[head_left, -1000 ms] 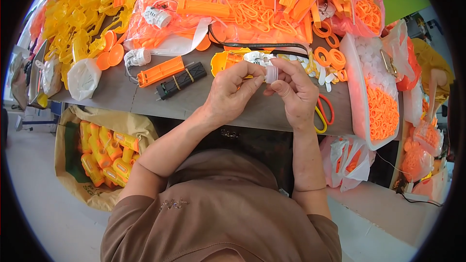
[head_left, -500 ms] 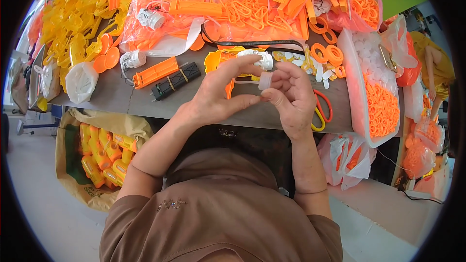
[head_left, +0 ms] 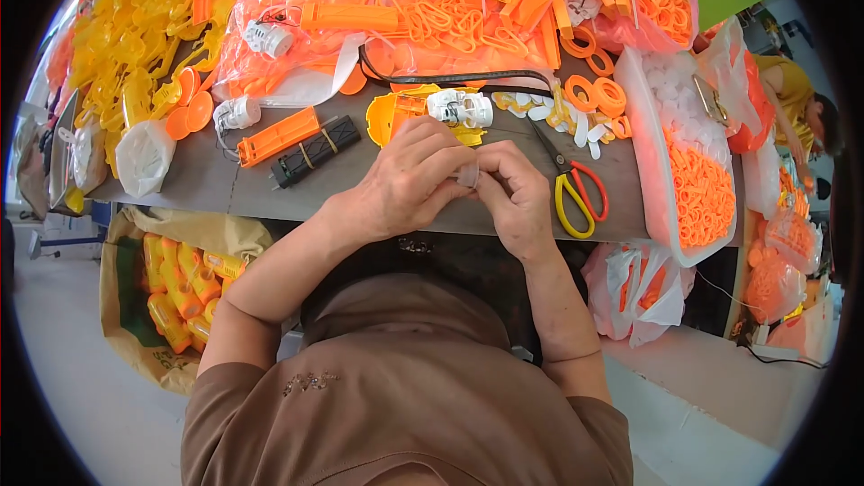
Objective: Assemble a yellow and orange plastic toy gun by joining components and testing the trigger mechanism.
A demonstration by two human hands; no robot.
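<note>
Close to the table's front edge, my two hands meet around a small translucent plastic cap (head_left: 467, 175). My left hand (head_left: 405, 178) is closed on its left side, fingers curled over. The thumb and fingers of my right hand (head_left: 520, 202) pinch it from the other side. Fingers partly cover the cap. Just beyond lies a yellow plastic shell (head_left: 382, 117), with an orange part and a white motor unit (head_left: 460, 108) in it. Scissors (head_left: 582, 202) with one red and one yellow handle lie right of my right hand.
Left of my hands lie an orange holder (head_left: 280, 137) and a black battery case (head_left: 317, 151). A clear bin (head_left: 660, 207) of orange rings and white caps stands right. Orange parts and yellow shells (head_left: 108, 63) pile up behind. A bag (head_left: 121, 306) of yellow-orange pieces sits below left.
My hands have come together and lower, and my left hand has closed on the cap that my right hand held up. The scissors now show fully.
</note>
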